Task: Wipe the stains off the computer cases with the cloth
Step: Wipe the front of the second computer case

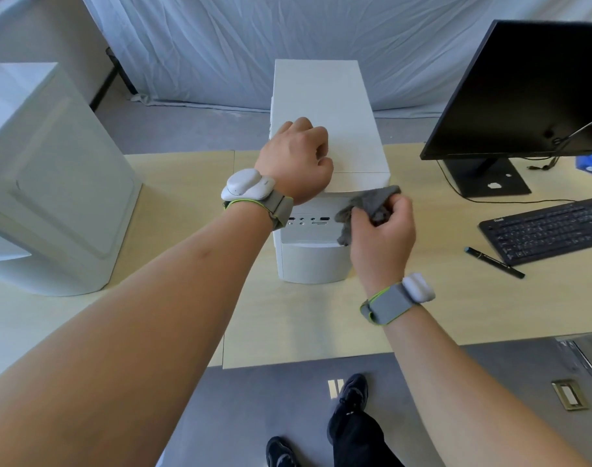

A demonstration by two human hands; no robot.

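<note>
At the far left we see a second white computer case standing on the wooden table. Our left hand rests on top of the middle white case, fingers curled under and seemingly holding nothing. Just right of it, our right hand grips the bunched grey cloth against the case's front panel. Further right sit a pen, a keyboard and a dark monitor.
</note>
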